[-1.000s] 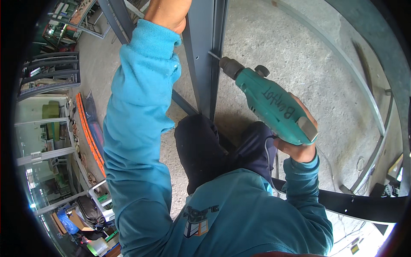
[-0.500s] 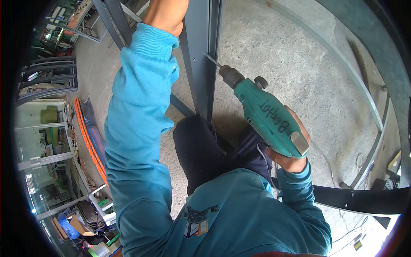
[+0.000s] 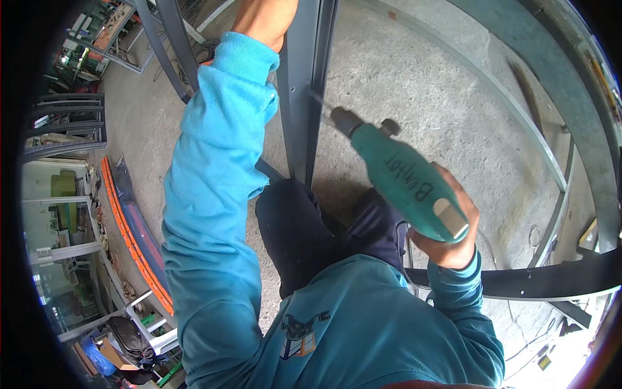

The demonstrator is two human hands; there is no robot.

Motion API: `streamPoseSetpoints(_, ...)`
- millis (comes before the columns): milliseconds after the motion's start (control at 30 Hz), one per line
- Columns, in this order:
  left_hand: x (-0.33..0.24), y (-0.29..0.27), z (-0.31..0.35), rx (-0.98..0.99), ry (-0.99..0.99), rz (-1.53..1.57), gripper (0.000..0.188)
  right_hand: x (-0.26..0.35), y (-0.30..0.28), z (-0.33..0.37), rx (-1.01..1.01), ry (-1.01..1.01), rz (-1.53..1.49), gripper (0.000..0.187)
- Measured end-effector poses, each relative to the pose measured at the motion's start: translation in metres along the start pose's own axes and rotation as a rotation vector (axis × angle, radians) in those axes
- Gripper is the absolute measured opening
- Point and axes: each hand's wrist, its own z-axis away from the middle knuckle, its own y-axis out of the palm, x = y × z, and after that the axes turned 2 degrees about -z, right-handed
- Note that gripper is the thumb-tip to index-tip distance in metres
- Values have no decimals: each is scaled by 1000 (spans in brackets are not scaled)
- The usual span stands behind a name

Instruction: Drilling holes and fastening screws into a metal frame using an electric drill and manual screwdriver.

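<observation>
Your right hand (image 3: 461,251) is curled snugly around the grip of the green drill (image 3: 408,178). The drill is in front of your right knee, tipped so its nose points up and to the left. Its thin bit (image 3: 322,100) looks blurry, and its tip shows over the right side of the tall dark gray bar (image 3: 301,129). You can't tell from here if they touch. A small round hole (image 3: 293,89) sits in the bar's face, just left of the tip.

Your left hand (image 3: 271,18) is up at the top edge, beside the bar. Its fingers are cut off from sight (so you can't tell how far they are spread, or if they hold anything).

The bar's long edges run from the top down to your knees (image 3: 291,220). To the right of the bar and past the drill, there is a big bare patch of gray floor (image 3: 414,81) with room to move. A bent metal strip (image 3: 512,107) edges that patch on the far right. A black curved band (image 3: 551,281) passes close by your right sleeve (image 3: 455,279), so there is less room down there.
</observation>
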Motion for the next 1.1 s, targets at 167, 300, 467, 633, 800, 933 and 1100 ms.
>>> streamPoseSetpoints(167,11,-8,-6,26,49,6,82,-6,1,-2,-41,-48,-15,86)
streamPoseSetpoints(300,6,-5,-3,22,54,-21,82,-10,6,-2,-39,-39,-59,86)
streamPoseSetpoints(467,3,-6,0,61,80,19,79,-8,10,1,0,0,-51,83)
streamPoseSetpoints(633,8,-3,-3,67,72,23,78,-15,13,3,-71,-54,-26,85)
streamPoseSetpoints(800,3,-10,-3,33,63,-15,79,-14,10,-2,-55,-62,-56,85)
streamPoseSetpoints(933,11,-2,-5,74,82,18,80,-20,12,-6,-72,-89,-76,82)
streamPoseSetpoints(1100,-9,-3,7,96,147,34,81,-5,18,-5,-58,-98,-29,79)
